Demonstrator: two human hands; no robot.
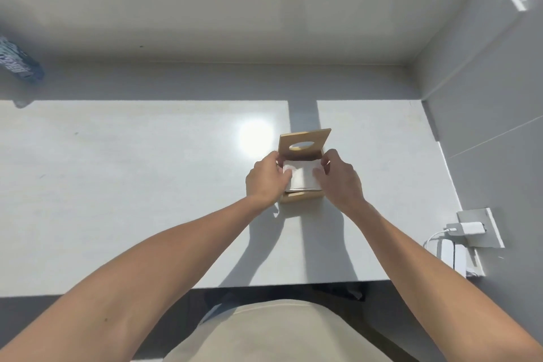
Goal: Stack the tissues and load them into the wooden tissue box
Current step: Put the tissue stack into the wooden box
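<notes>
Both hands down on the square light-wood tissue box (299, 198) mid-counter: left hand (266, 178) and right hand (338, 178) grip the white folded tissue stack (302, 179) sitting inside, oval-holed wooden lid (304, 142) tipped up behind.

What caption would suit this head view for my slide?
Both hands, left and right, press a white tissue stack into the open wooden tissue box, lid raised.
</notes>
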